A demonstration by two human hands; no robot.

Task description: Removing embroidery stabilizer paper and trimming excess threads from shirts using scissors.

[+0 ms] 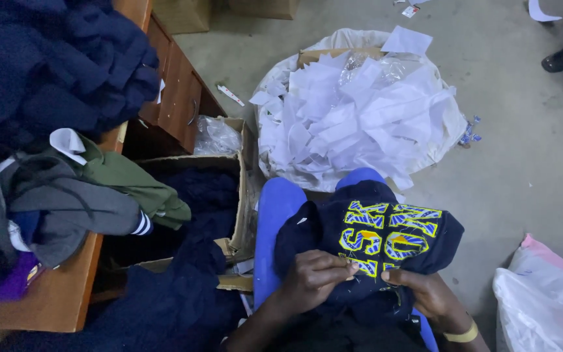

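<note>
Low in the middle of the frame, a navy garment with yellow and blue stitched lettering lies bunched over the person's lap, on blue trousers. Both hands meet at its lower edge: the left hand curls its fingers together, pinching the fabric just below the lettering, and the right hand, with a yellow band at the wrist, grips the cloth beside it, thumb pressed down on the fabric. The two hands are near each other, almost touching.

Above them, at the top centre, a sack brims with white paper scraps. Left of the lap stands an open cardboard box holding dark clothing. Further left, a wooden desk carries a heap of grey, green and navy clothes. A white plastic bag sits at the lower right.
</note>
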